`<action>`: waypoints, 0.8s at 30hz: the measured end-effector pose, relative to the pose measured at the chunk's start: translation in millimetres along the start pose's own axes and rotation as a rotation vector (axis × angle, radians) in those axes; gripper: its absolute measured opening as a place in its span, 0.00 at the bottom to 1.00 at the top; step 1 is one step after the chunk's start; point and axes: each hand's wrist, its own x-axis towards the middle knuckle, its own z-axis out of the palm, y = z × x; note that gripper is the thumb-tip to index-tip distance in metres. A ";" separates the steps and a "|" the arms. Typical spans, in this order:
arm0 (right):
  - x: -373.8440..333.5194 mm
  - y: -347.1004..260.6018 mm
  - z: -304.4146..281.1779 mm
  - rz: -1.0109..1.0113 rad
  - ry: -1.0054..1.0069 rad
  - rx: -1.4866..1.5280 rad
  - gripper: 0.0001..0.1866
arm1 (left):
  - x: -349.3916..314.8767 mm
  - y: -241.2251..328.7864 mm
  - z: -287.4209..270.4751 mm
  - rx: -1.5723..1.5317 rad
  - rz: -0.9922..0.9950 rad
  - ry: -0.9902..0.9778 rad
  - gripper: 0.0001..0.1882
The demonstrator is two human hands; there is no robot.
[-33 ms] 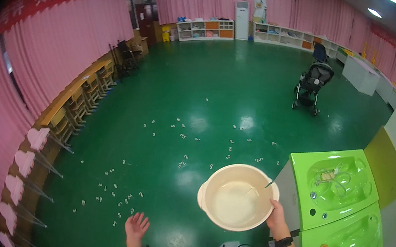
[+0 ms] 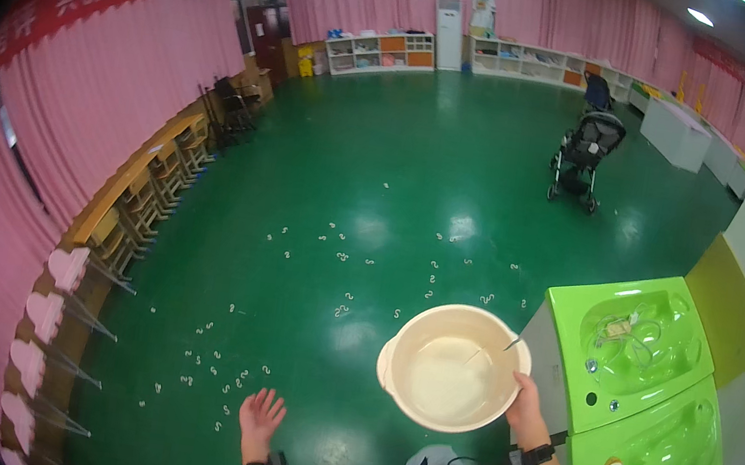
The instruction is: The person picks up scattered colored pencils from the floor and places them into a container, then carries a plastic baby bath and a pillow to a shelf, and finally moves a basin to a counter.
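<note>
My right hand (image 2: 527,404) grips the right rim of a cream-coloured plastic basin (image 2: 428,386), holding it above the floor. The basin has side handles, and no contents can be made out in it. A thin dark grey-green piece (image 2: 512,342) rests at its upper right rim; its kind is unclear. To the left, my left hand (image 2: 262,415) hangs free, palm up with fingers spread, holding nothing. Small white S-shaped hooks (image 2: 266,370) lie scattered over the green floor (image 2: 344,163), the nearest around and beyond my left hand.
Two bright green sink basins (image 2: 589,413) stand close on my right, with a hose in the far one. A black stroller (image 2: 591,148) is farther off. Wooden desks (image 2: 140,174) and pink-backed chairs (image 2: 44,314) line the left wall. White shelves (image 2: 382,53) run along the back.
The basin in my right hand has shifted slightly up and to the right. My left hand has risen a little, still spread. The whole view has tilted slightly.
</note>
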 end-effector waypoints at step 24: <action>714.4 -78.9 269.4 0.013 0.069 0.105 0.23 | 577.5 134.5 346.7 -0.099 -0.019 0.037 0.16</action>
